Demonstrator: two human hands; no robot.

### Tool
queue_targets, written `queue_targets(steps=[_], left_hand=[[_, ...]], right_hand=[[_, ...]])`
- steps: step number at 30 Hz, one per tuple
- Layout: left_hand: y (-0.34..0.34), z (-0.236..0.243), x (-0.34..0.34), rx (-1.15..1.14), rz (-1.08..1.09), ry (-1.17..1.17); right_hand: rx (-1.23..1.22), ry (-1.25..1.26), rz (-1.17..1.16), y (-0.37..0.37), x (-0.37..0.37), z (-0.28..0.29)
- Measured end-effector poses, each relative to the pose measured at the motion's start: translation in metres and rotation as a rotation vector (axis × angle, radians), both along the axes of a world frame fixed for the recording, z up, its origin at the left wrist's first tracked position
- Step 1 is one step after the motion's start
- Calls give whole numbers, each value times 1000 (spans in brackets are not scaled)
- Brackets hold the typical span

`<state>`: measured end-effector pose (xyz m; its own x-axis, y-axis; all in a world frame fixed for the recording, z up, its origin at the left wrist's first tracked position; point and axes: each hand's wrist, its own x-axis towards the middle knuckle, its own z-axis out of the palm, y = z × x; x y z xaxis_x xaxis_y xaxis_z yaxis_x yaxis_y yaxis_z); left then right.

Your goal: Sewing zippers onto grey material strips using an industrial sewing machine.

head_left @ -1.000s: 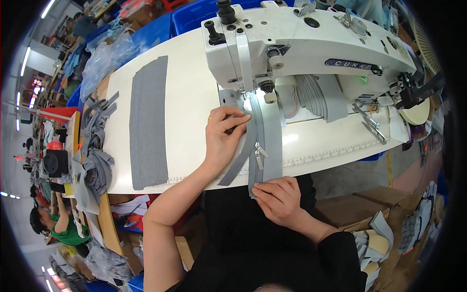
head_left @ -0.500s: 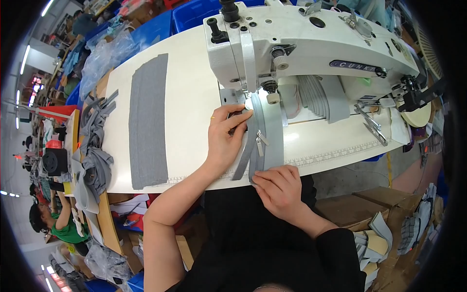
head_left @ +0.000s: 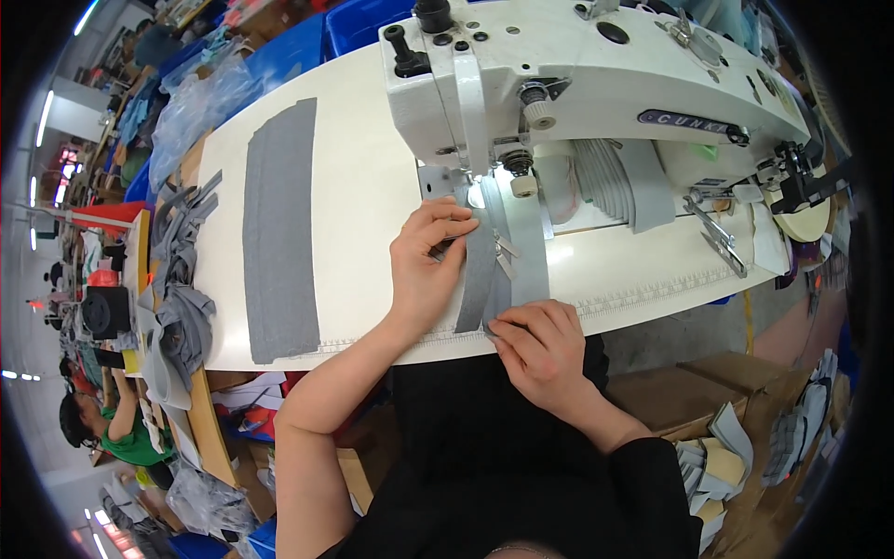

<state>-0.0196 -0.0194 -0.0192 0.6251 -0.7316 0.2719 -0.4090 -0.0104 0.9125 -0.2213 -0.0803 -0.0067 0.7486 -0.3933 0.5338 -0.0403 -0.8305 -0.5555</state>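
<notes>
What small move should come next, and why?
Probably ease the grey strips slightly toward the sewing machine: the left hand touches them just short of its needle area, the right hand is at their near end, and the zipper pulls lie between.

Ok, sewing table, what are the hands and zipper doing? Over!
Left hand touching gray strip. Right hand pinching zipper at lower end. Metal pulls on zipper, between the hands.

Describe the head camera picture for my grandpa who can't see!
Someone's left hand and right hand hold grey fabric strips with metal zipper pulls at a white sewing machine. A long grey panel lies flat on the pale table at left, and layered grey pieces sit beneath the machine's arm.
</notes>
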Motion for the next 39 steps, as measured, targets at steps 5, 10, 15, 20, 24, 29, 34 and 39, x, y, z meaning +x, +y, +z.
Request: queue_targets(steps=[5, 10, 15, 20, 24, 29, 34, 39], left_hand=[[2, 0, 0, 48, -28, -66], [-2, 8, -3, 46, -33, -40], [-5, 7, 0, 75, -111, -309], [-7, 12, 1, 140, -140, -352], [-4, 11, -2, 46, -107, -126], [-5, 15, -8, 50, -138, -140], [-1, 19, -7, 92, -157, -361], [2, 10, -1, 92, -192, -423]], right_hand=[[5, 0, 10, -5, 7, -3], [6, -2, 13, -15, 16, -1], [7, 9, -4, -17, 18, -2], [28, -15, -43, -17, 17, -6], [-63, 0, -30, -15, 16, -7], [92, 9, 36, -22, 14, 7], [-69, 115, -141, -59, 33, 27], [-203, 212, 77, -95, 48, 18]])
